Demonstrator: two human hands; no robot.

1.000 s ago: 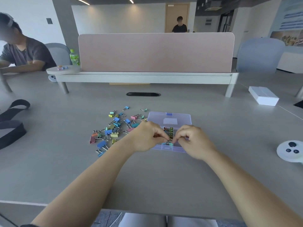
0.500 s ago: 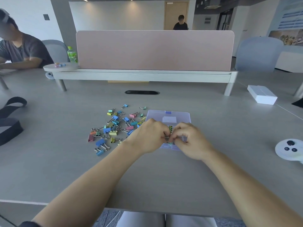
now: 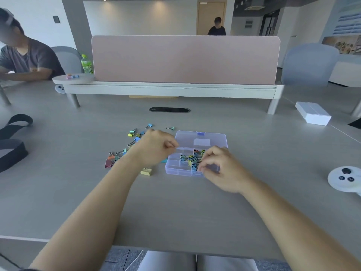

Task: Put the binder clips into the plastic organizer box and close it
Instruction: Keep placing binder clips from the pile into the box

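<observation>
the loose coloured metal binder clips (image 3: 109, 163) lie just left of the open clear plastic organizer box (image 3: 172, 169), nearest the left hand (image 3: 156, 147), which curls at its far left edge, while the right hand (image 3: 220, 169), apart from it, curls over the box's near right; whether either pinches anything i cannot tell.

left hand (image 3: 154, 147) hides part of the clip pile (image 3: 117, 156); right hand (image 3: 218, 169), blurred, covers a near corner of the box (image 3: 201, 137), perhaps pinching something.
</observation>
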